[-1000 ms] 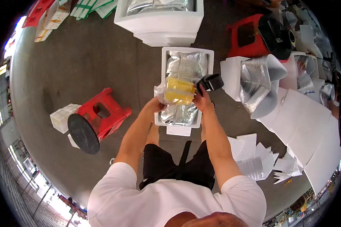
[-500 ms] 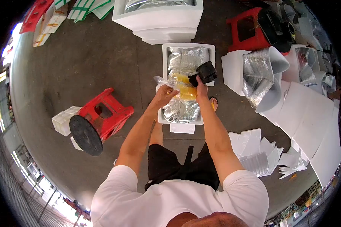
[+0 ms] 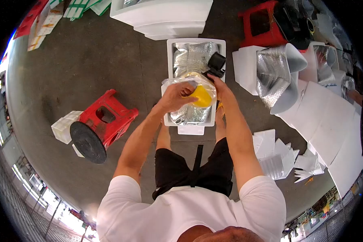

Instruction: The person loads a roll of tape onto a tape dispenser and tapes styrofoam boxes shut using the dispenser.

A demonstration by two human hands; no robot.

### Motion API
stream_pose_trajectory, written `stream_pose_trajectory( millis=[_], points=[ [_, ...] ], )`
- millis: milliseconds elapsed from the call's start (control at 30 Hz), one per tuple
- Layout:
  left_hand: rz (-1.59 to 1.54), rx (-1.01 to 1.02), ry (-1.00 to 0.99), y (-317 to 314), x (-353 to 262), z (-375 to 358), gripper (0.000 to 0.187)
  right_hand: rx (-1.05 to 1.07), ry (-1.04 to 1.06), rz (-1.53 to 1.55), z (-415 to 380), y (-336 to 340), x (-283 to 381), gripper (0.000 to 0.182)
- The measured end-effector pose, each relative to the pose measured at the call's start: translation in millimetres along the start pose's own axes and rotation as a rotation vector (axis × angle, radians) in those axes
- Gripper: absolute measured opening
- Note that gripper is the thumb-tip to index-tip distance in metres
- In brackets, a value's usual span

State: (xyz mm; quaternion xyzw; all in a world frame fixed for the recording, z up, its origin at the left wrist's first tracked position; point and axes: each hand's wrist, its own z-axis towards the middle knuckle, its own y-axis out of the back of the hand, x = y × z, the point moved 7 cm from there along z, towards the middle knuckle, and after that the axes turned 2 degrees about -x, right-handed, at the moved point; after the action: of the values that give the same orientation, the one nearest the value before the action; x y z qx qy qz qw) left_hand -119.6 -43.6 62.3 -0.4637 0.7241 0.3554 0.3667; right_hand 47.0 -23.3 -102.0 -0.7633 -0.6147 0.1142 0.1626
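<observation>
My right hand (image 3: 221,87) holds a black tape dispenser (image 3: 216,64), whose round part points away from me. Between my hands is a clear plastic tape roll (image 3: 197,79), its ring turned up so that a yellow core (image 3: 202,97) shows inside. The fingers of my left hand (image 3: 179,97) are closed on the edge of that roll, with the thumb at the yellow part. Both hands are above a white foam box (image 3: 170,56) lined with silver foil (image 3: 191,60). The foil covers whatever lies in the box.
At the left a red stool (image 3: 109,115) lies on its side. Stacked white foam boxes (image 3: 163,18) stand beyond the lined box. Another red stool (image 3: 260,26), a foil-lined box (image 3: 246,70) and white foam pieces (image 3: 272,155) are at the right.
The clear roll has tipped so its yellow inside faces up. My left hand has moved in to its opening. The view has shifted slightly, and the boxes sit higher in the frame.
</observation>
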Motion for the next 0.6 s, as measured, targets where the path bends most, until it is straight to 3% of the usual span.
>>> stream_pose_trajectory(
  millis=[100,167,200,233,300,433,500,567,600],
  points=[
    [-0.169,-0.020,0.071,4,29,5,0.027,-0.007,-0.090,-0.078,10,-10,-6,0.036],
    [0.255,-0.297,-0.136,21,23,5,0.037,-0.061,0.128,0.066,31,-6,-10,0.038],
    [0.459,-0.304,-0.155,20,17,7,0.045,-0.145,0.087,0.067,32,-4,-14,0.038],
    [0.454,-0.301,-0.154,21,13,11,0.045,-0.151,0.086,0.067,28,-5,-17,0.038],
    [0.488,-0.104,0.033,12,25,15,0.043,-0.147,0.165,0.115,24,-3,-23,0.036],
    [0.297,-0.095,0.057,4,24,3,0.050,-0.145,0.115,0.079,21,16,-14,0.034],
    [0.284,-0.077,0.083,-2,24,-2,0.046,-0.097,0.084,0.067,0,7,-1,0.033],
    [-0.029,-0.070,0.205,-5,28,-7,0.041,0.008,-0.027,-0.139,-7,-2,6,0.036],
    [-0.030,-0.065,0.202,-6,37,-7,0.041,0.053,-0.049,-0.121,-5,-5,6,0.034]
  ],
)
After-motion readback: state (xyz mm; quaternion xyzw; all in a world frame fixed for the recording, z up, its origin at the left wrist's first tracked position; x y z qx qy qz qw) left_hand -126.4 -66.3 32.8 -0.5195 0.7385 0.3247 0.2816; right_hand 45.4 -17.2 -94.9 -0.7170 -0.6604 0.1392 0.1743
